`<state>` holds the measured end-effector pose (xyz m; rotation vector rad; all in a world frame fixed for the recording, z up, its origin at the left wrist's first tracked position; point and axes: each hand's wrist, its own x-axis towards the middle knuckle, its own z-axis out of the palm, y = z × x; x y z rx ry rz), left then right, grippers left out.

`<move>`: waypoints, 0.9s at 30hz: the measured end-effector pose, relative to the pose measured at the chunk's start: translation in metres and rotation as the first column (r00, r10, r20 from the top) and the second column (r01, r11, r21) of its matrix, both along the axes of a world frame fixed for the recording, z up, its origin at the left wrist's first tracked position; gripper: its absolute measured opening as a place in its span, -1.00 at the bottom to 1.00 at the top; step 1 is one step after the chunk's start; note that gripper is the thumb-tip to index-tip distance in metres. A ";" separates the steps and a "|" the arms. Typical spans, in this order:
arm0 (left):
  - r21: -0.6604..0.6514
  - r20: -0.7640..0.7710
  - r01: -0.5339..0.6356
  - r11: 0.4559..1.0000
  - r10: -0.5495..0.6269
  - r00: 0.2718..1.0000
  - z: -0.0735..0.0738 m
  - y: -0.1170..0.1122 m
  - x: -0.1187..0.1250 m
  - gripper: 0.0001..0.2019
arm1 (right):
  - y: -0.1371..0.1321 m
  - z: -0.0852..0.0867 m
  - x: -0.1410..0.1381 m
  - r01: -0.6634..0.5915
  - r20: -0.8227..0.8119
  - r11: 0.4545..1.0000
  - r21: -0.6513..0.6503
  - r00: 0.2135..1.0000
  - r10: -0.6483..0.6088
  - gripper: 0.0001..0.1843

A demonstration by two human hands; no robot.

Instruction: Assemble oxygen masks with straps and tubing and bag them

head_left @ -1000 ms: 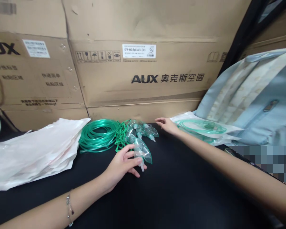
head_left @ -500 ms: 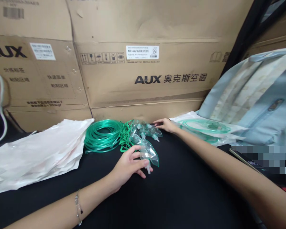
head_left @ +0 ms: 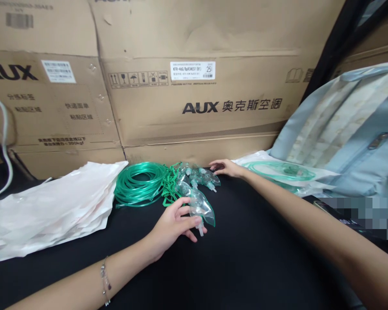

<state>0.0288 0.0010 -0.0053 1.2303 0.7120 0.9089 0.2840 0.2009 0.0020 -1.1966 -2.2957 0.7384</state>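
My left hand (head_left: 183, 221) is closed on a clear oxygen mask (head_left: 202, 206) with a green rim. Its thumb lies by the white connector at the bottom of the mask, and the other fingers go round the left side. Behind it lies a pile of similar clear masks (head_left: 208, 175) on the black tabletop (head_left: 245, 258). At the right end of that pile rests my right hand (head_left: 226, 168), fingers bent and apart, close beside the last mask; whether it touches is hard to see. Green elastic straps (head_left: 170, 186) lie tangled left of the masks.
A coil of green tubing (head_left: 140, 183) sits left of the straps, beside a stack of white paper pouches (head_left: 54, 202). On the right are bagged green tubing (head_left: 278, 170), a light blue backpack (head_left: 352, 125) and a dark phone (head_left: 339, 217). Large cardboard boxes (head_left: 194, 38) stand behind.
Almost nothing differs. The view shifts very slightly; both hands and the mask stay in about the same places.
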 end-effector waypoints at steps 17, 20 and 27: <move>0.173 -0.142 -0.120 0.978 0.145 0.979 -0.002 -0.001 0.006 -0.47 | -0.170 0.019 -0.050 0.010 -0.467 0.953 0.304 0.873 0.140 -0.85; 0.275 -0.313 -0.153 0.949 0.239 0.919 -0.004 -0.001 0.007 -0.47 | -0.188 0.016 -0.062 -0.086 -0.531 0.970 0.228 0.824 0.198 -0.86; 0.221 -0.339 0.101 0.970 -0.021 0.940 0.002 -0.003 -0.003 -0.37 | -0.188 0.001 -0.071 -0.258 -0.548 0.966 0.019 0.805 0.226 -0.78</move>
